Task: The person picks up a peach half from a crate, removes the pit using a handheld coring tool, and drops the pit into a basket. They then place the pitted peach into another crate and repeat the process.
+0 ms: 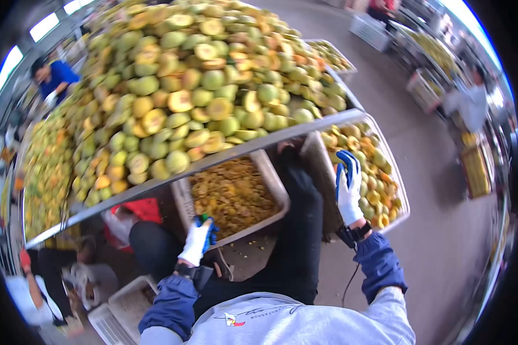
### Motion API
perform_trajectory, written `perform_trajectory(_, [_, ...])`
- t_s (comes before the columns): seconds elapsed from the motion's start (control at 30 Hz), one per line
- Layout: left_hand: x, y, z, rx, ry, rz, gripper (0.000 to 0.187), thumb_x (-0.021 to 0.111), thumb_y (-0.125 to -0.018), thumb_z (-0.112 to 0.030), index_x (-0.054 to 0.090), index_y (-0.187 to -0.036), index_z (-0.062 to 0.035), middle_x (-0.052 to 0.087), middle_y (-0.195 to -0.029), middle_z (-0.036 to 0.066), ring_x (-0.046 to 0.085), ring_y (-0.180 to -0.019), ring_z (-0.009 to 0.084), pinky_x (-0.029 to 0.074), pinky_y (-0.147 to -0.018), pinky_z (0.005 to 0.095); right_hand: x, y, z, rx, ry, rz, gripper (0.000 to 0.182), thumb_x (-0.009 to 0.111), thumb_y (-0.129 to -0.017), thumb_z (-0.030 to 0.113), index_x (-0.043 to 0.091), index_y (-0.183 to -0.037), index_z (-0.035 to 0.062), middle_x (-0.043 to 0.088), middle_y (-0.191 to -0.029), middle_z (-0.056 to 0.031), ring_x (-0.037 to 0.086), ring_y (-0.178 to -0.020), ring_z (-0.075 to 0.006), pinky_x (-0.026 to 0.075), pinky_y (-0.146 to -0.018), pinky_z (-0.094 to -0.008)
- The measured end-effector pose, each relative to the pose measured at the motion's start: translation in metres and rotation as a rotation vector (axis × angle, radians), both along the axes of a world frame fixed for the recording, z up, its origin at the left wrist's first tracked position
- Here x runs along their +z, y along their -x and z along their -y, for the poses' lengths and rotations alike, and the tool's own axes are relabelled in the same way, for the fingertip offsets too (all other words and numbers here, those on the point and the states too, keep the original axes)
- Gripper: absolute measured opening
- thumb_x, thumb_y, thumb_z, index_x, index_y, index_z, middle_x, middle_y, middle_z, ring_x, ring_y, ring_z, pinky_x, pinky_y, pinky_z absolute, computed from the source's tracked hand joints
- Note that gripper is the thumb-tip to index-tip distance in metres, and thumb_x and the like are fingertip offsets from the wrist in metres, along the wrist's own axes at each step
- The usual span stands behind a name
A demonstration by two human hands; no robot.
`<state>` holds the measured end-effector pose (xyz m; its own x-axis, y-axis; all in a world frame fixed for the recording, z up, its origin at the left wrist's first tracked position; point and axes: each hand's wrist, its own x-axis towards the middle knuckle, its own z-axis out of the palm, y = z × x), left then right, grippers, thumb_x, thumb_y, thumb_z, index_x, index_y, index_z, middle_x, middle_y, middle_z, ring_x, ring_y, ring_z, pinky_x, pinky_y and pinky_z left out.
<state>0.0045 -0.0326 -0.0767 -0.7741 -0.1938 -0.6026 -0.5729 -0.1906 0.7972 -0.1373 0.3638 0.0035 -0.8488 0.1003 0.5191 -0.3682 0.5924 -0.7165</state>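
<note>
My left hand [198, 240], in a white glove with blue-coated fingers, is over the near left corner of a crate [279, 192] of small orange-brown fruit pieces [230, 192]. Its fingers are curled around something with a small green part that I cannot make out. My right hand [349, 187], gloved the same way, is above the left side of a white crate [404, 198] of halved yellow-green fruit [377, 178]. Its fingers are stretched out, with the thumb apart. A big heap of halved fruit [213, 80] covers the metal-edged table [230, 154] in front of me.
My legs [296, 230] are between the two crates, under the table edge. A red bag [145, 210] lies below the table on the left. Beside me on the left sits a person [31, 296]; others work at the far left [60, 77] and far right [469, 106].
</note>
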Motion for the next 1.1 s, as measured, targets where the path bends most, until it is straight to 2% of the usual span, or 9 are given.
perform_trajectory(0.13, [-0.004, -0.010, -0.004, 0.005, 0.026, 0.047, 0.021, 0.061, -0.094, -0.020, 0.053, -0.110, -0.0081, 0.065, -0.079, 0.006, 0.055, -0.051, 0.0142, 0.047, -0.044, 0.0301, 0.073, 0.009, 0.122, 0.350, 0.235, 0.085, 0.030, 0.056, -0.090, 0.003, 0.057, -0.120, 0.0012, 0.058, -0.119, -0.0127, 0.055, -0.113, -0.0259, 0.044, -0.097, -0.0340])
perform_trajectory(0.3, [0.002, -0.018, -0.012, -0.007, -0.033, -0.092, 0.025, 0.062, -0.093, -0.012, 0.051, -0.115, -0.0087, 0.063, -0.091, 0.004, 0.058, -0.059, 0.0128, 0.049, -0.050, 0.0269, 0.063, 0.095, 0.238, 0.189, -0.253, -0.188, 0.053, 0.067, -0.086, 0.030, 0.051, -0.128, 0.0022, 0.061, -0.117, -0.0181, 0.056, -0.109, -0.0361, 0.045, -0.093, -0.0440])
perform_trajectory(0.47, [0.015, -0.028, -0.022, 0.038, 0.024, -0.239, 0.044, 0.064, -0.091, -0.013, 0.047, -0.130, -0.0009, 0.068, -0.099, 0.009, 0.067, -0.076, 0.0149, 0.052, -0.060, 0.0278, 0.066, 0.126, 0.272, 0.049, -0.418, 0.131, 0.052, 0.074, -0.079, 0.033, 0.053, -0.114, 0.0015, 0.064, -0.109, -0.0197, 0.060, -0.101, -0.0374, 0.048, -0.086, -0.0452])
perform_trajectory(0.57, [0.036, -0.024, -0.012, -0.135, 0.395, -0.154, 0.048, 0.067, -0.089, -0.017, 0.046, -0.129, 0.0014, 0.068, -0.095, 0.018, 0.069, -0.083, 0.0279, 0.054, -0.066, 0.0356, 0.048, 0.143, 0.249, 0.241, 0.098, 0.061, 0.039, 0.070, -0.083, 0.020, 0.055, -0.116, 0.0045, 0.063, -0.110, -0.0148, 0.062, -0.100, -0.0301, 0.050, -0.085, -0.0370])
perform_trajectory(0.6, [0.026, -0.020, -0.012, -0.079, 0.577, -0.340, 0.048, 0.068, -0.087, -0.019, 0.048, -0.126, 0.0012, 0.066, -0.090, 0.024, 0.067, -0.083, 0.0393, 0.053, -0.068, 0.0422, 0.058, 0.128, 0.243, 0.498, 0.529, 0.158, 0.030, 0.066, -0.088, 0.014, 0.057, -0.116, 0.0064, 0.062, -0.114, -0.0107, 0.063, -0.099, -0.0243, 0.052, -0.084, -0.0340])
perform_trajectory(0.67, [0.043, -0.016, -0.014, -0.062, 0.565, -0.466, 0.038, 0.066, -0.087, -0.018, 0.051, -0.118, -0.0007, 0.066, -0.090, 0.025, 0.065, -0.082, 0.0427, 0.052, -0.067, 0.0449, 0.071, 0.092, 0.218, 0.689, 1.106, 0.602, 0.026, 0.063, -0.091, 0.010, 0.056, -0.115, 0.0087, 0.061, -0.113, -0.0084, 0.063, -0.101, -0.0245, 0.055, -0.084, -0.0368])
perform_trajectory(0.73, [0.077, -0.005, -0.022, -0.063, 0.509, -0.649, 0.025, 0.066, -0.087, -0.011, 0.052, -0.104, -0.0019, 0.064, -0.084, 0.022, 0.064, -0.079, 0.0420, 0.050, -0.064, 0.0440, 0.058, 0.060, 0.200, 0.728, 1.307, 0.771, 0.028, 0.064, -0.090, 0.011, 0.054, -0.116, 0.0103, 0.061, -0.110, -0.0102, 0.063, -0.103, -0.0293, 0.056, -0.087, -0.0435])
perform_trajectory(0.83, [0.131, 0.005, -0.042, -0.144, 0.577, -0.720, 0.028, 0.067, -0.086, -0.010, 0.051, -0.107, -0.0021, 0.063, -0.082, 0.020, 0.065, -0.078, 0.0409, 0.050, -0.064, 0.0431, 0.052, -0.002, 0.195, 0.674, 1.428, 0.913, 0.021, 0.060, -0.090, 0.011, 0.052, -0.109, 0.0102, 0.062, -0.111, -0.0126, 0.064, -0.103, -0.0321, 0.056, -0.087, -0.0415])
perform_trajectory(1.1, [0.114, 0.008, -0.073, -0.357, 0.902, -0.634, 0.045, 0.066, -0.086, -0.021, 0.046, -0.120, 0.0007, 0.065, -0.081, 0.021, 0.066, -0.074, 0.0394, 0.053, -0.062, 0.0451, 0.025, -0.061, 0.215, 0.614, 1.457, 0.712, 0.033, 0.049, -0.099, 0.025, 0.051, -0.125, 0.0042, 0.061, -0.105, -0.0097, 0.063, -0.097, -0.0231, 0.053, -0.086, -0.0358])
